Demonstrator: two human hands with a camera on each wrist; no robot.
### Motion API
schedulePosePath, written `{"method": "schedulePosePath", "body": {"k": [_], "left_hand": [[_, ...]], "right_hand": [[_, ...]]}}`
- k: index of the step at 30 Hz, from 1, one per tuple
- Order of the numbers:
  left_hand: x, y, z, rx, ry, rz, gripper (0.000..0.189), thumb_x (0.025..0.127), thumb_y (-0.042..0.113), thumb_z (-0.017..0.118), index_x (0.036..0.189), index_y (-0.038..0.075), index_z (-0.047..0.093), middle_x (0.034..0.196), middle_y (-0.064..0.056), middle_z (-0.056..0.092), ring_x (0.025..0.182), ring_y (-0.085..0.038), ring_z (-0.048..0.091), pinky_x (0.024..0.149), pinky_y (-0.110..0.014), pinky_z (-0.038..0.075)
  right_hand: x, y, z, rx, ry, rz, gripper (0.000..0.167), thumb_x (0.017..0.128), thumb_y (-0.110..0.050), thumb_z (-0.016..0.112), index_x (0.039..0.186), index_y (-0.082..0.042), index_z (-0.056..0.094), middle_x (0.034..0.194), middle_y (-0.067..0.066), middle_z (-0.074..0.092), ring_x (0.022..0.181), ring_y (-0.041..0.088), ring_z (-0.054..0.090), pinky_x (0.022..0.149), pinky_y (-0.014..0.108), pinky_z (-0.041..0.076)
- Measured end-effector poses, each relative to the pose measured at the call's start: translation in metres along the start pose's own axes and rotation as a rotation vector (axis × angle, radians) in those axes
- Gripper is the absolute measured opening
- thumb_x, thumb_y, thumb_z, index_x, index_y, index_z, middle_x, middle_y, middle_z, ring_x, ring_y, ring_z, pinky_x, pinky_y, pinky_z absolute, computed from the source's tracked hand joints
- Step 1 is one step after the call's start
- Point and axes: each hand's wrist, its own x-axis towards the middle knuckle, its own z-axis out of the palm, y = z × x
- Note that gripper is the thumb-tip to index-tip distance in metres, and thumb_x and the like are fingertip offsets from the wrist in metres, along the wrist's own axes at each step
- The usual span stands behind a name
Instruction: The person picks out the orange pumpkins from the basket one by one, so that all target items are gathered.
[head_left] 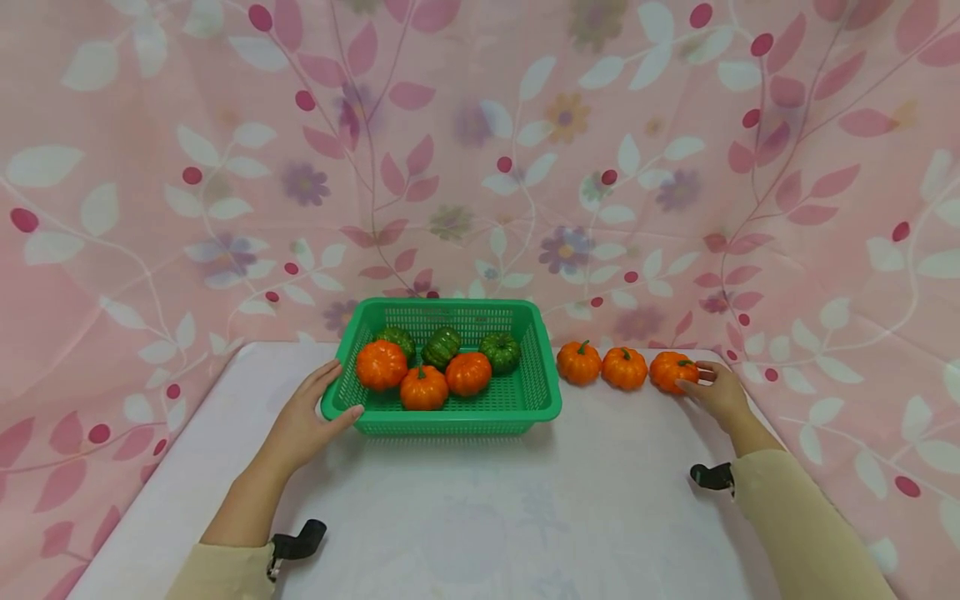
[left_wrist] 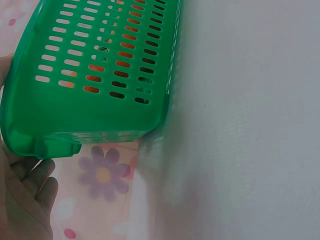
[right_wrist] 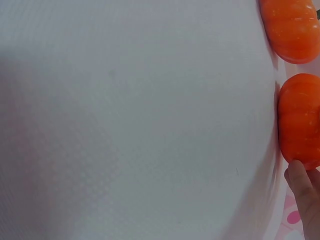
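While my left hand (head_left: 306, 423) lies spread at the left end of the basket (head_left: 457, 417), my right hand (head_left: 722, 398) pinches the end pumpkin (head_left: 667, 372) on the desk (head_left: 487, 517), well apart from the basket. I take this for the grasping step; lifting would call for a sure, even hold. The right wrist view cuts off pumpkin and hand alike, so I cannot tell how firm my pinch is.

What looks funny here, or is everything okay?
Nothing looks spilled or broken. In the slotted green plastic basket, the middle ribbed green pumpkin seems tipped over, because its ribs slant sideways.
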Motion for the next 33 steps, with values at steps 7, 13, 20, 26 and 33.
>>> {"method": "schedulePosePath", "body": {"k": [7,13,20,26,33], "left_hand": [[0.001,0.0,0.0,-0.003,-0.011,-0.01,0.087,0.088,0.047,0.075,0.152,0.002,0.039,0.16,-0.013,0.031,0.144,-0.043,0.029,0.11,-0.067,0.028],[0.001,-0.002,0.001,-0.007,-0.01,-0.004,0.086,0.088,0.044,0.076,0.152,0.002,0.039,0.16,-0.013,0.031,0.145,-0.043,0.028,0.111,-0.067,0.028],[0.0,-0.001,0.0,-0.012,-0.002,0.001,0.085,0.088,0.042,0.076,0.152,0.001,0.039,0.16,-0.013,0.031,0.144,-0.043,0.029,0.11,-0.067,0.028],[0.0,0.001,-0.001,-0.016,-0.004,0.005,0.083,0.088,0.038,0.077,0.152,0.001,0.039,0.16,-0.014,0.031,0.144,-0.043,0.029,0.11,-0.068,0.028],[0.0,0.002,-0.002,-0.018,-0.004,0.005,0.083,0.088,0.037,0.077,0.152,0.0,0.039,0.16,-0.013,0.031,0.145,-0.043,0.029,0.11,-0.068,0.028]], "right_hand": [[0.001,0.001,0.001,0.03,-0.017,0.006,0.079,0.098,-0.034,0.065,0.152,0.008,0.025,0.15,0.038,0.03,0.133,0.054,0.036,0.107,0.057,0.041],[-0.007,-0.012,-0.012,0.014,-0.056,-0.023,0.081,0.099,-0.036,0.063,0.154,0.007,0.021,0.151,0.039,0.025,0.135,0.056,0.032,0.107,0.063,0.037],[-0.031,-0.053,-0.031,-0.029,-0.086,-0.079,0.079,0.099,-0.039,0.062,0.154,0.005,0.026,0.153,0.04,0.023,0.136,0.059,0.029,0.105,0.071,0.032],[-0.051,-0.089,-0.03,0.009,-0.06,-0.101,0.071,0.102,-0.041,0.055,0.154,0.0,0.031,0.155,0.035,0.025,0.138,0.056,0.03,0.104,0.07,0.034],[-0.071,-0.13,-0.008,0.071,-0.039,-0.212,0.061,0.101,-0.04,0.058,0.148,-0.004,0.044,0.154,0.03,0.034,0.138,0.05,0.035,0.106,0.064,0.037]]}}
